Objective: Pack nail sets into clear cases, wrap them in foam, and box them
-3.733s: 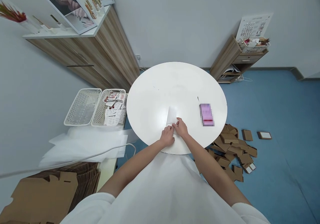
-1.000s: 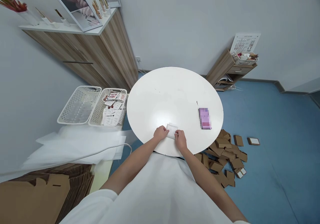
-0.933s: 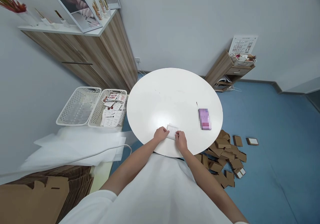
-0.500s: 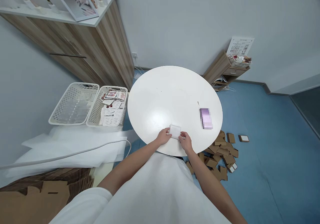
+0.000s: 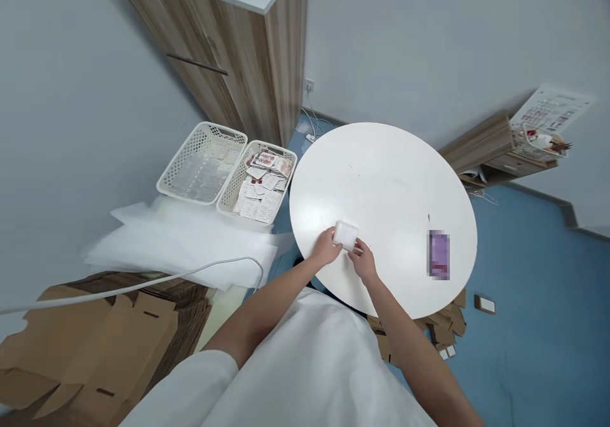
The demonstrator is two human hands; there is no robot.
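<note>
A small white folded packet (image 5: 345, 234) lies near the front edge of the round white table (image 5: 381, 185). My left hand (image 5: 326, 248) grips its left side with fingers closed. My right hand (image 5: 363, 262) pinches its lower right corner. A purple blurred phone (image 5: 439, 255) rests on the table to the right, apart from both hands.
Two white mesh baskets stand to the left: one (image 5: 202, 169) holds clear sheets, the other (image 5: 260, 182) printed cards. White foam sheets (image 5: 181, 246) and flat cardboard (image 5: 95, 344) lie lower left. Small cardboard boxes (image 5: 445, 325) litter the blue floor. A wooden cabinet (image 5: 238, 52) stands behind.
The long white strip has been folded into a small square packet between both hands. My head has turned left, so the table and phone sit further right in view.
</note>
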